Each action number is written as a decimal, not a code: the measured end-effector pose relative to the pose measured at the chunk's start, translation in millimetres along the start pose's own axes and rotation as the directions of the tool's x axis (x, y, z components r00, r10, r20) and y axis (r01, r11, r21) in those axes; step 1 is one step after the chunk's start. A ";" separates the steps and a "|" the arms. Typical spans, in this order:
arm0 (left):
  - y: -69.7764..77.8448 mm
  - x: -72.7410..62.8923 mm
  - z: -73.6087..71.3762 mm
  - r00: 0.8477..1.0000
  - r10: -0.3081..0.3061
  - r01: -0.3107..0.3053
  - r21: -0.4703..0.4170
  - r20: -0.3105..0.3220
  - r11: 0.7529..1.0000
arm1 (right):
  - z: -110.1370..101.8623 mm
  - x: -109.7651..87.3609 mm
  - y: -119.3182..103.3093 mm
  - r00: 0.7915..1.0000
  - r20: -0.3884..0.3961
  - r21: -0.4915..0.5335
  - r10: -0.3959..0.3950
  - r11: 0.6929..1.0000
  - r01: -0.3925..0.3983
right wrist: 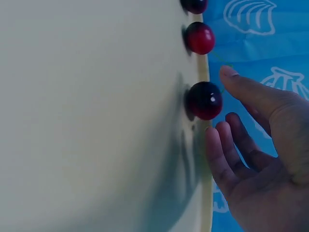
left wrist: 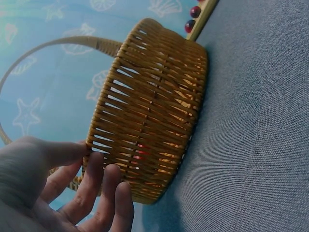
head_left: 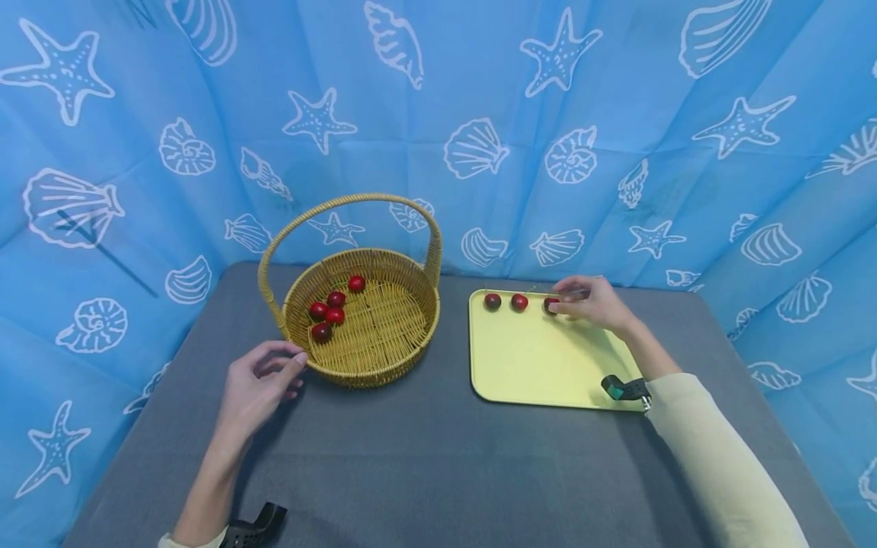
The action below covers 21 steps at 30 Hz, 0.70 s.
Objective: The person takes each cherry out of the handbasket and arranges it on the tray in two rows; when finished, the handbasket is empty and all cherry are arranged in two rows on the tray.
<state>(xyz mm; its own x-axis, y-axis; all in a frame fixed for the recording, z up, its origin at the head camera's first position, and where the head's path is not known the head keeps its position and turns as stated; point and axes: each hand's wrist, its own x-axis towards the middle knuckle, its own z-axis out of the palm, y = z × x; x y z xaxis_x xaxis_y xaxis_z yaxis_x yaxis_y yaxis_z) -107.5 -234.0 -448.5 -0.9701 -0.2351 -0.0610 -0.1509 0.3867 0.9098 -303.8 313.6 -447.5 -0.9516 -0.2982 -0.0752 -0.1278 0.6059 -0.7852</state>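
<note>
At the left, a wicker basket (head_left: 370, 365) with a tall hoop handle holds several dark red cherries (head_left: 335, 316) on its left side. My left hand (head_left: 263, 377) pinches the basket's near-left rim; in the left wrist view the thumb lies on the rim. Three cherries sit in a row along the far edge of a pale yellow tray (head_left: 534, 365). My right hand (head_left: 589, 301) is around the rightmost cherry (right wrist: 204, 100). In the right wrist view its thumb is by the thin green stem, and the other fingers stay spread and slightly apart from the fruit.
A grey cloth covers the table (head_left: 411, 472), with the basket and tray standing apart on it. Behind and at both sides hangs a blue curtain (head_left: 411, 99) with white shells and starfish, close to the tray's far edge.
</note>
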 end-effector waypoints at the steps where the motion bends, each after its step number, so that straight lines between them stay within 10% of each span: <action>1: 0.0 -0.1 0.0 1.000 0.002 -0.002 0.001 -0.002 1.000 | -1.0 -0.6 -3.0 1.000 -0.001 -0.005 0.001 1.000 -0.001; 21: 0.2 -0.4 0.4 1.000 0.005 -0.005 -0.010 -0.006 1.000 | 33.8 2.7 -97.4 0.985 0.054 0.082 -0.164 0.984 0.159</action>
<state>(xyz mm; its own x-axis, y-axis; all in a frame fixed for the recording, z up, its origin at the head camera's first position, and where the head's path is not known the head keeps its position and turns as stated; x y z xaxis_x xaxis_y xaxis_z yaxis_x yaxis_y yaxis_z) -107.2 -233.5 -448.4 -0.9695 -0.2390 -0.0542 -0.1444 0.3784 0.9143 -284.5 228.9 -392.0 -0.9014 -0.4325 0.0216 -0.2543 0.4883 -0.8348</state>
